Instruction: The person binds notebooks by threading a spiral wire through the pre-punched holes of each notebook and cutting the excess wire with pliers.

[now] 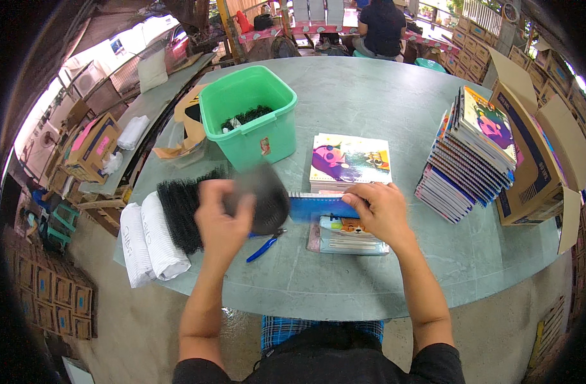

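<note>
My left hand (221,216) is closed on a dark, rounded object (262,198), blurred by motion, whose kind I cannot make out. Its edge meets the left end of a blue booklet (315,207) with a row of holes along the top. Thumb and fingers of my right hand (377,208) grip that booklet at its right end. Underneath lies a stack of booklets with an animal cover (353,243). Just beyond is a second stack with a purple figure on its cover (350,160). Blue-handled pliers (263,249) rest near my left wrist.
Black spiral coils (181,214) and white rolled bundles (158,237) lie at left. A green bin (267,144) holds more black coils. Right of the table's middle, spiral-bound notebooks (459,163) lean in a tall stack beside an open cardboard box (533,166). A person (382,29) sits far off.
</note>
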{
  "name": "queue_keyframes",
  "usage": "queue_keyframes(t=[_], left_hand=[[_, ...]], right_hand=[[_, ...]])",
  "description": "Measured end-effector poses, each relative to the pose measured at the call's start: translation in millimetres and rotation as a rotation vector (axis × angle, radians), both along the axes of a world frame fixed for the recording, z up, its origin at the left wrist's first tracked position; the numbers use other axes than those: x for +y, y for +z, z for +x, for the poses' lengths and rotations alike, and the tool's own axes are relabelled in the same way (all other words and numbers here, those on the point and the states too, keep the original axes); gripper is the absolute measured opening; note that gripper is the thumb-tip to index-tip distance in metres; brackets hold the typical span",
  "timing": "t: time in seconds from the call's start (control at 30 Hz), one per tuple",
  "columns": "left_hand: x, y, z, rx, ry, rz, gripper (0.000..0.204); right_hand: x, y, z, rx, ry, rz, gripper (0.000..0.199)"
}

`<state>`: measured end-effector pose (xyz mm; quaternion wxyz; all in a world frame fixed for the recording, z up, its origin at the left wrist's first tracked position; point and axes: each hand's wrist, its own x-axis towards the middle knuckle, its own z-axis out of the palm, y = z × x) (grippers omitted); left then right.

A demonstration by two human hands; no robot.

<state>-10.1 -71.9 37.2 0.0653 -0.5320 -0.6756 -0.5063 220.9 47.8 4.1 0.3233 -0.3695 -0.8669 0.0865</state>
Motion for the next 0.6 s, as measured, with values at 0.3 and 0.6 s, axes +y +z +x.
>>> queue_keyframes(t=[0.3,0.6], left_hand=[[7,-21,11,0.128,-0.382,-0.199,0.028],[11,-22,14,0.104,-0.420,-0.134,0.029]], right_hand=[[-3,-9,-2,0.083,0.050,0.099,0.017],[-8,-11,0,0.073,0.016,0.122,0.012]])
